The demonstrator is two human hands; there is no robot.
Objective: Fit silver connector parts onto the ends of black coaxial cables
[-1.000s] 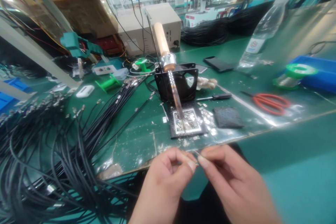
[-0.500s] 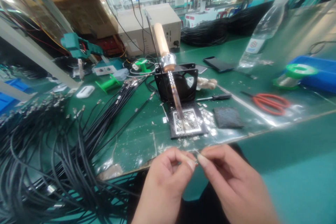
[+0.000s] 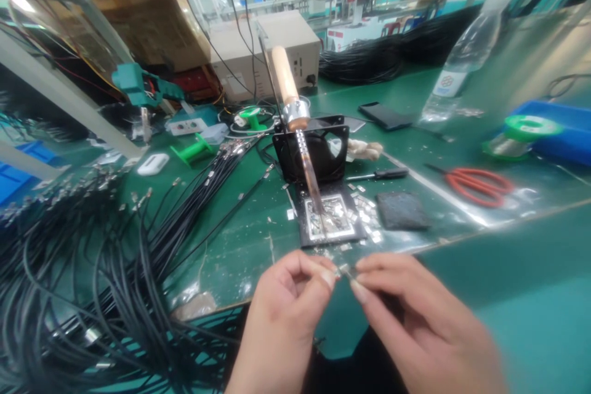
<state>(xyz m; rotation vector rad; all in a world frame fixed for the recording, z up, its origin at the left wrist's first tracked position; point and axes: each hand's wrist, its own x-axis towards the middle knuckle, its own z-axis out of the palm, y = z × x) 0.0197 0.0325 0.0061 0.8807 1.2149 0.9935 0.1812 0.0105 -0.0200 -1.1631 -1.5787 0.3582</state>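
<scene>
My left hand [image 3: 289, 305] is closed in a pinch at the table's front edge. A tiny reddish tip shows at its fingertips; the rest of what it holds is hidden. Facing it, my right hand [image 3: 410, 311] pinches a small silvery metal piece [image 3: 342, 269] between thumb and forefinger. That piece bridges the narrow gap between the two hands. Just beyond them, a soldering iron [image 3: 290, 89] with a wooden handle leans tip-down on a black fan frame [image 3: 311, 157]. Its tip reaches a white-rimmed tray [image 3: 310, 235] of small metal bits.
Black cables [image 3: 138, 258] with metal ends crowd the left side. Right of the tray lie loose metal tabs [image 3: 364, 212], a dark square pad [image 3: 402, 210], a screwdriver [image 3: 390, 173] and red-handled pliers [image 3: 480, 186]. A solder spool [image 3: 517, 135] and water bottle [image 3: 466, 68] stand farther right.
My hands have drawn slightly apart, the left one moving a little left and up. More of the small metal piece shows between the fingertips. The view has shifted slightly.
</scene>
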